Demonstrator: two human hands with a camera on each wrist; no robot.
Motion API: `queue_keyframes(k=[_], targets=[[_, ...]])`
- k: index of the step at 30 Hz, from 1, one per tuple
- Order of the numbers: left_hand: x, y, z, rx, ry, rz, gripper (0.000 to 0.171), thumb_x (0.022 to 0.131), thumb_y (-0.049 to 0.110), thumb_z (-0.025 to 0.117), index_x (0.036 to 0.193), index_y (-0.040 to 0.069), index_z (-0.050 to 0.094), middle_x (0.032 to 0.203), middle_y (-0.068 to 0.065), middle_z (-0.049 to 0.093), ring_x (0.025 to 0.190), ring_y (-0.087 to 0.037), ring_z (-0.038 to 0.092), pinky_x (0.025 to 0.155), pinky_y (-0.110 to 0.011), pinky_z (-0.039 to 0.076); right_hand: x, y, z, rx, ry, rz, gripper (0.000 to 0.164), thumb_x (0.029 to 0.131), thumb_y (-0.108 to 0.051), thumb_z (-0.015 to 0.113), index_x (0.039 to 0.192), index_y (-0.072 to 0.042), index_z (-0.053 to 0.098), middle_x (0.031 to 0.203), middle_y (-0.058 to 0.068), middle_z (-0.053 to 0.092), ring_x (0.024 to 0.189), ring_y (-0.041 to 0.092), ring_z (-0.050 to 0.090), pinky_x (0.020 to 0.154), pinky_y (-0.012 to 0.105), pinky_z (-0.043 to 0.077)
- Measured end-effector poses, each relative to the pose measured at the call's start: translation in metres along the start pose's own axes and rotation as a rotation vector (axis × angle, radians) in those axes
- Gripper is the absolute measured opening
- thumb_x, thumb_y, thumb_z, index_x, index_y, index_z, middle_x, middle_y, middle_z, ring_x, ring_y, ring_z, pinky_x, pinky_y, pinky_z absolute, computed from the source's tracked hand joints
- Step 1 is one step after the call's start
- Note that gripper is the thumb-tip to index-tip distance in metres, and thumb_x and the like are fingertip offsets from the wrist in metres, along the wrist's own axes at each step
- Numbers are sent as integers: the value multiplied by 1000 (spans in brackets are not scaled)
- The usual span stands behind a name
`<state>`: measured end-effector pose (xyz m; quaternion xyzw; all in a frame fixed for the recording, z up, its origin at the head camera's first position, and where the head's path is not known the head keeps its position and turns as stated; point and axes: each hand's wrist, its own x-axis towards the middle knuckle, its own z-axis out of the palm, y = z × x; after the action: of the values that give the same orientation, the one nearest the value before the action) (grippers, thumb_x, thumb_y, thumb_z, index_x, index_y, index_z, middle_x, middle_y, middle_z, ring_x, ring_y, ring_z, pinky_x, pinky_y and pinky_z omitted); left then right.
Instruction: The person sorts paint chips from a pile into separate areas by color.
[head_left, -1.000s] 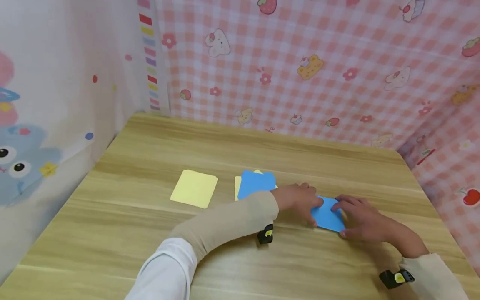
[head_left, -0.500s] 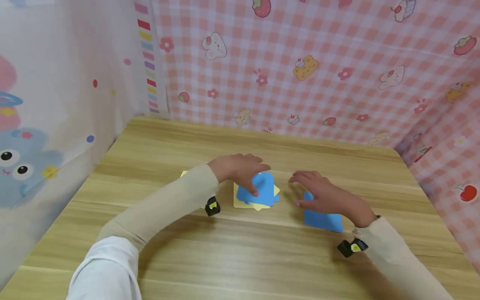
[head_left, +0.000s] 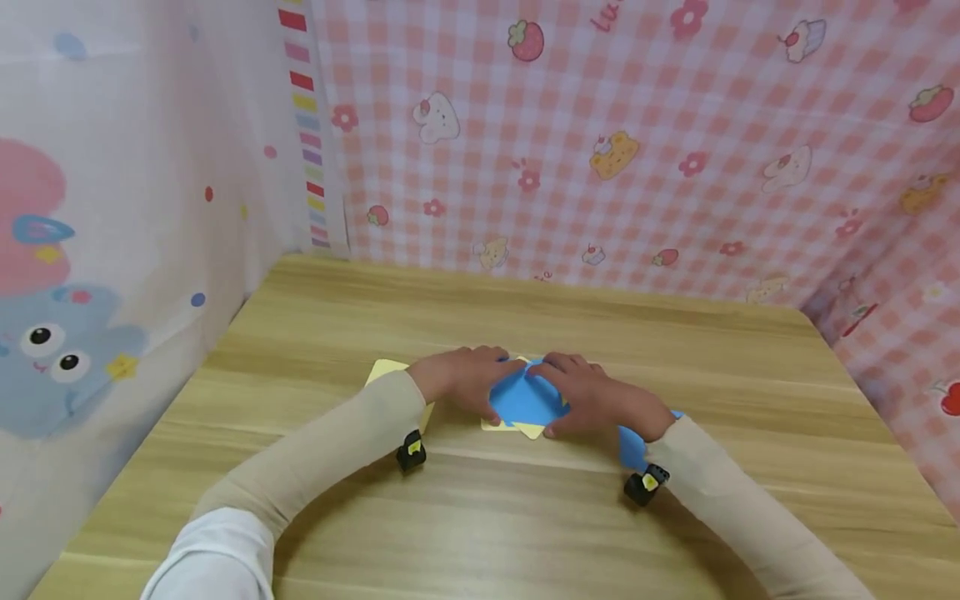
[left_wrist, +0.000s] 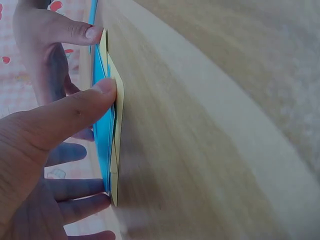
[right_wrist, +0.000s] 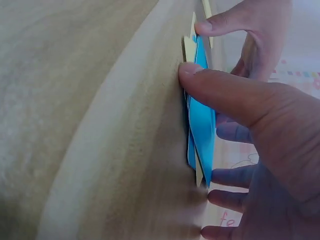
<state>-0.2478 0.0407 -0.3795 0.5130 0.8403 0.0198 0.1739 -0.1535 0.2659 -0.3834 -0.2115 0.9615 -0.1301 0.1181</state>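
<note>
A small pile of blue and yellow square cards [head_left: 525,402] lies at the middle of the table, fanned at different angles with a blue one on top. My left hand [head_left: 467,379] grips its left side, thumb at the near edge and fingers at the far edge. From the right, my right hand [head_left: 603,398] holds the same pile between thumb and fingers. The left wrist view shows the pile edge-on, with a yellow card [left_wrist: 119,150] at the bottom and both thumbs touching the near side. Parts of the pile are hidden under the hands.
Left of the pile, yellow cards [head_left: 386,369] lie partly behind my left forearm. Blue cards [head_left: 632,450] on the right are mostly covered by my right wrist. The wooden table [head_left: 480,517] meets a pink checked cloth [head_left: 570,192] at the back.
My left hand has moved from the right-hand blue cards back to the middle pile. My right hand has left those blue cards and come left, so both hands now hold the middle pile.
</note>
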Motion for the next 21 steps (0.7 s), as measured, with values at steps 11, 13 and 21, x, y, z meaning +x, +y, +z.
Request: queue_keyframes(k=[11, 13, 21], targets=[[7, 3, -8, -33, 26, 66, 88, 88, 48, 76, 157, 14, 35, 154, -12, 40, 132, -29, 46, 107, -46, 43, -12, 3, -7, 17, 66, 8, 73, 86, -34, 81, 146, -10, 45, 147, 21, 40, 131, 43, 38, 100, 65, 34], [11, 10, -17, -24, 48, 91, 87, 88, 47, 75, 157, 13, 35, 154, -14, 40, 131, -30, 47, 106, -47, 44, -20, 6, -16, 15, 89, 26, 73, 86, -32, 82, 145, -10, 46, 148, 21, 40, 132, 43, 39, 101, 66, 34], [42, 67, -54, 67, 132, 208, 85, 90, 50, 71, 158, 16, 34, 151, -15, 44, 129, -27, 49, 107, -41, 42, -87, 30, -60, 55, 106, 88, 65, 87, -22, 81, 142, -12, 48, 149, 20, 38, 134, 44, 35, 103, 67, 34]])
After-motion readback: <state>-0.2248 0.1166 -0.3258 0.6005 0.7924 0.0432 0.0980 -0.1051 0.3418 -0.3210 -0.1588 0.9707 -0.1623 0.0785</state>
